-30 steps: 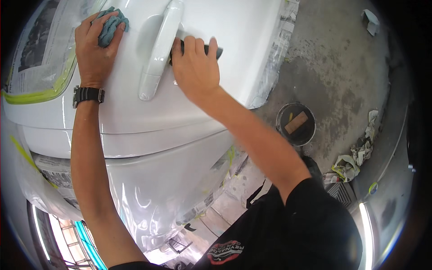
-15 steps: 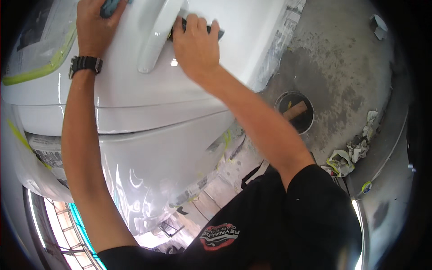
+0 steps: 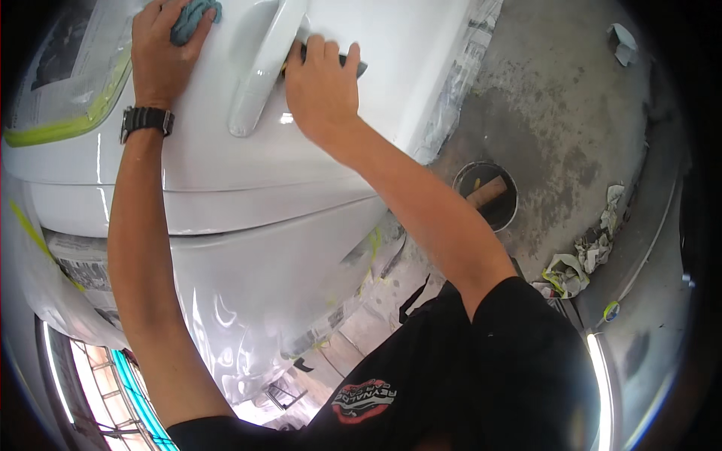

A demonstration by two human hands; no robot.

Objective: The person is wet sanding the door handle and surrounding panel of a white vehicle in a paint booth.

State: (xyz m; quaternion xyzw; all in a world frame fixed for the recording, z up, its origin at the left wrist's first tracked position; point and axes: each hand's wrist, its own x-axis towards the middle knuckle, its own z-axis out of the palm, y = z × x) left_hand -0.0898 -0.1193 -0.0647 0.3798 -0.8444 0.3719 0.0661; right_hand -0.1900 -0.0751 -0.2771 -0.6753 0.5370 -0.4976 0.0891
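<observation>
A glossy white vehicle body panel [image 3: 218, 171] fills the upper left, with a raised white bar [image 3: 259, 83] on it. My left hand [image 3: 160, 66] is closed around a crumpled blue-green cloth [image 3: 194, 22], near the top edge and left of the bar. On the bar's other side, my right hand [image 3: 323, 92] grips a dark flat block [image 3: 362, 69] against the white surface. Its fingers bend over the block and hide most of it, so its exact kind cannot be made out.
Masking paper [image 3: 460, 83] lines the panel's right edge; green tape [image 3: 75, 129] borders a covered area at left. A black bucket [image 3: 505, 214] holding a brownish block stands on the stained concrete floor [image 3: 560, 113]. Crumpled paper [image 3: 568, 274] lies near a tape roll [image 3: 611, 310].
The whole view has shifted slightly, so the panel sits lower and more of the cloth shows. Both hands keep about the same places on the panel, still holding the cloth and the block.
</observation>
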